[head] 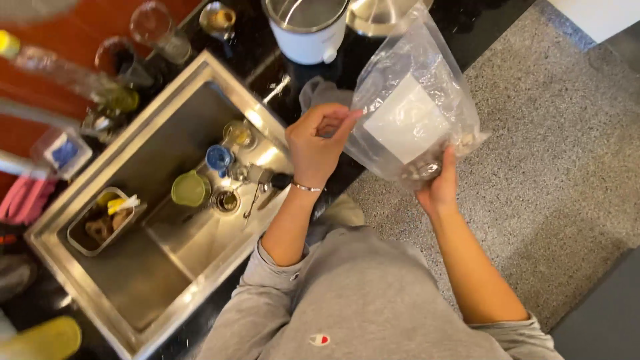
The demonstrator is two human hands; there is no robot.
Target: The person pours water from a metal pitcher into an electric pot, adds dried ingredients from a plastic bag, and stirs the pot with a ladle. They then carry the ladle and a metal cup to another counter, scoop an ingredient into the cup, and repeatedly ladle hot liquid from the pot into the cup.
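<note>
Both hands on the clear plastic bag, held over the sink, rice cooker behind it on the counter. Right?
Not quite. The head view shows the clear plastic bag held over the speckled floor, not the sink. The left hand and right hand do hold it, and the white rice cooker stands behind on the counter.

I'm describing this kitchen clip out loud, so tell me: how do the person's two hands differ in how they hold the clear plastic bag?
The left hand pinches the clear plastic bag at its side edge with curled fingers, while the right hand supports it from underneath with fingers extended upward. The left hand wears a thin bracelet at the wrist; the right wrist is bare. Both touch the bag, and both sleeves are pushed up.
</note>
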